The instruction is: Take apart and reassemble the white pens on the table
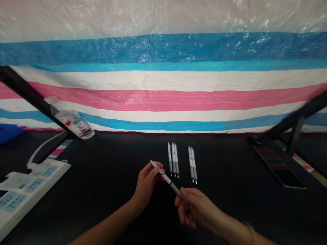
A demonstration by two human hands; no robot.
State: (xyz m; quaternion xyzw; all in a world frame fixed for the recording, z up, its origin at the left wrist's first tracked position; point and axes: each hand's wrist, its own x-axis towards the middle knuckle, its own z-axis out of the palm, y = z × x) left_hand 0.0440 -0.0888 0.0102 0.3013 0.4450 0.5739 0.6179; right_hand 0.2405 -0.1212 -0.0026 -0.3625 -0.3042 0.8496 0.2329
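A white pen with a grey grip [168,180] slants between my two hands above the black table [114,160]. Its clicker end is pinched by my left hand [148,183], fingers closed. At the tip end, my right hand [195,207] has thumb and forefinger closed on the pen, the other fingers curled below. Just beyond lie a group of three similar pens [173,160] and, to their right, a pair of pens [192,165], all with tips toward me.
A white power strip [33,187] with a plug and cable lies at the left. A clear water bottle [75,122] leans at the back left. A dark phone [279,166] lies at the right. Behind hangs a striped plastic sheet [163,100].
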